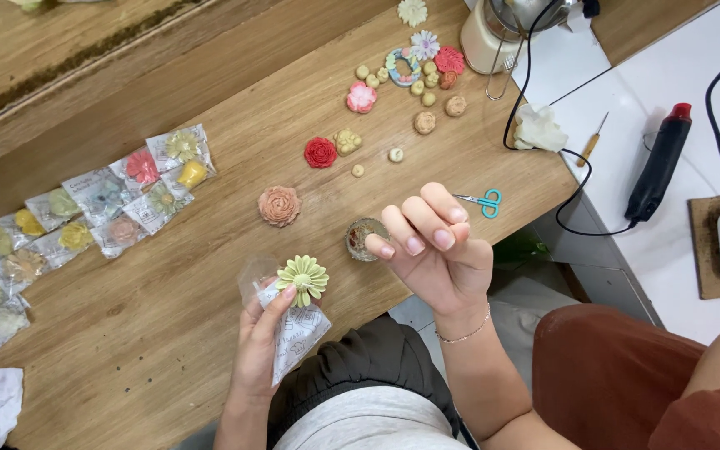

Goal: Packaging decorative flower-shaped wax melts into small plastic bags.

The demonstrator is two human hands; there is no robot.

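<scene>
L hand [262,346] grips a clear plastic pouch [293,333] w/ a green daisy flower [302,277] at its mouth, over the table's near edge [168,358]. R hand [435,246] is empty, fingers half-curled, just right of the flower, apart.

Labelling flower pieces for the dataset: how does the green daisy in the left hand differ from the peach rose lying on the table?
The green daisy has flat, narrow petals spread round a centre; the peach rose has tightly layered, rounded petals. The daisy is pale green and held by the left hand against a clear packet; the rose is peach, lies loose on the wooden table and is untouched. Both look like small moulded flowers of similar size.
</scene>
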